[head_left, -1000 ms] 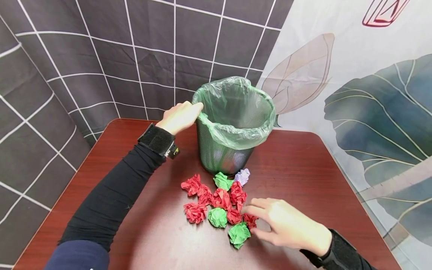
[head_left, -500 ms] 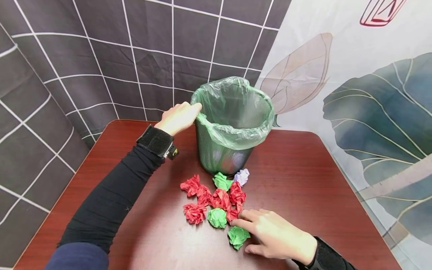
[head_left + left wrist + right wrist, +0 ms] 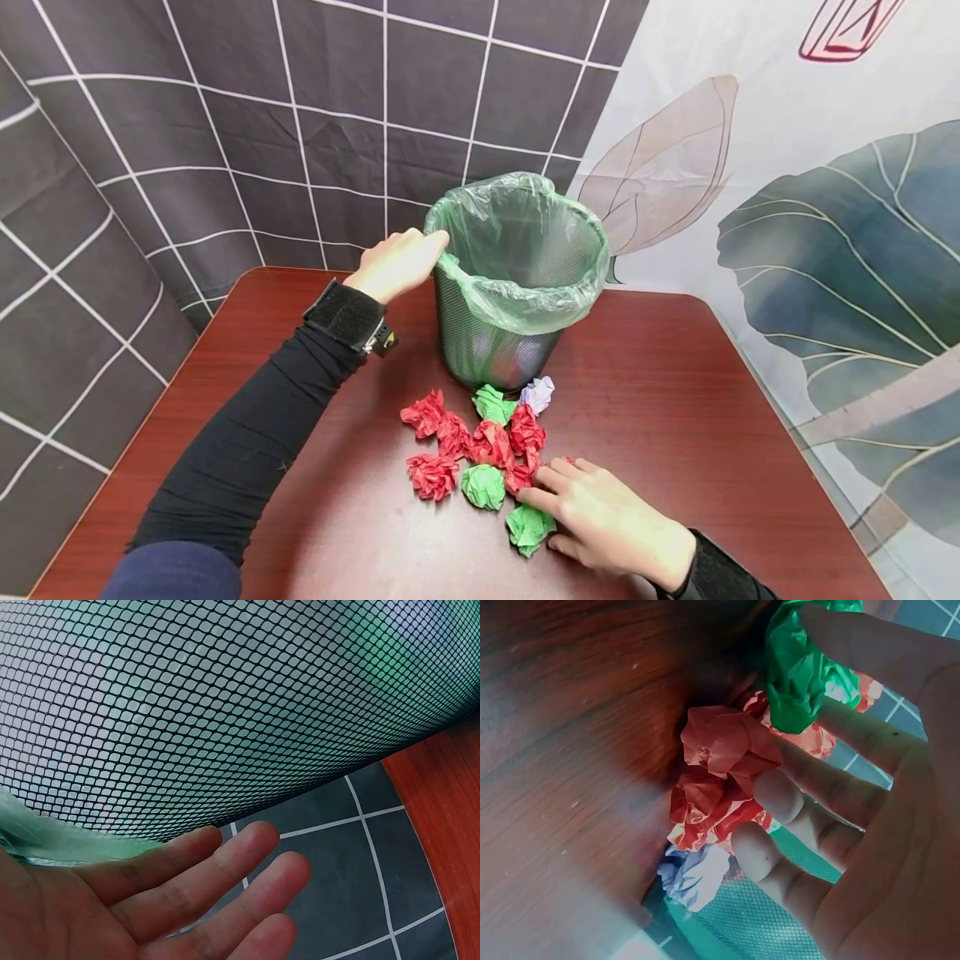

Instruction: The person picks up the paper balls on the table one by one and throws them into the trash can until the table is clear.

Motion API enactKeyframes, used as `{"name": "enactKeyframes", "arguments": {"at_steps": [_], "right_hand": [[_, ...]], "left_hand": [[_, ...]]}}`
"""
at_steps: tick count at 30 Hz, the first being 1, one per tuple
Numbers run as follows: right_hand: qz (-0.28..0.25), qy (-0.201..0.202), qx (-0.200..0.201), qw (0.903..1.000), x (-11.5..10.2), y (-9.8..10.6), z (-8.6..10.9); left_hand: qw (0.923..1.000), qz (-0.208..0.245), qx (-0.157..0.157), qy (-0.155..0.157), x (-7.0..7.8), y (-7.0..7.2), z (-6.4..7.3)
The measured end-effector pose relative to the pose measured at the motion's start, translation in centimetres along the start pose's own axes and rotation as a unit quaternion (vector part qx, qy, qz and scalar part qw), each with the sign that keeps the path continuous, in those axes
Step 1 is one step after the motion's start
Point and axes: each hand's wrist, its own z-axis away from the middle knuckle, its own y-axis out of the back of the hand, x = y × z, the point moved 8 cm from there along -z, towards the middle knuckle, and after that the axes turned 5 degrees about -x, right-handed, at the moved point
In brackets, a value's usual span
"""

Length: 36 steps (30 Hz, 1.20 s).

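In the head view, my left hand holds the left rim of a mesh wastebasket lined with a green plastic bag. Its fingers lie along the outside of the mesh in the left wrist view; the thumb is hidden there. My right hand is down at the front right of a cluster of crumpled paper balls. In the right wrist view the thumb presses a green paper ball, while bent fingers curl against a red paper ball. The head view mostly hides that red ball under the hand.
Other red paper balls, a green paper ball and a lilac paper ball lie before the wastebasket on the reddish wooden table. Dark tiled cloth and a leaf-patterned backdrop stand behind it.
My right hand has moved left and down over the front right paper balls, covering a red one, and its thumb has come in toward the green ball. The left hand keeps its hold.
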Motion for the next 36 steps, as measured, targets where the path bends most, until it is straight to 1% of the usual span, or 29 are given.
{"name": "enactKeyframes", "arguments": {"at_steps": [7,10,15,18,24,26,32,36], "right_hand": [[0.0,-0.007,0.013,0.9999,0.7,0.2,0.5],[-0.001,-0.011,0.017,0.9998,1.0,0.4,0.8],[-0.01,-0.014,0.044,0.9989,1.5,0.6,0.8],[-0.015,-0.017,0.055,0.9982,1.8,0.5,0.9],[-0.007,-0.034,0.05,0.9981,2.3,-0.2,1.2],[-0.005,-0.036,0.054,0.9979,2.5,-0.2,1.2],[-0.009,-0.032,0.083,0.996,3.0,0.1,1.2],[-0.018,-0.037,0.082,0.9958,3.5,0.6,1.2]], "left_hand": [[1.0,0.006,0.001,0.005,-0.2,0.0,-0.1],[1.0,0.003,0.001,0.003,-0.1,0.0,-0.1],[1.0,-0.006,0.004,-0.006,0.1,0.1,0.1],[1.0,-0.004,0.004,-0.004,0.1,0.1,0.1],[1.0,-0.002,0.004,0.0,0.0,0.0,0.1],[1.0,-0.002,0.004,-0.001,0.0,0.1,0.1],[0.9999,-0.011,0.004,-0.008,0.2,0.1,0.2],[1.0,-0.002,0.001,-0.002,0.1,0.2,0.3]]}}
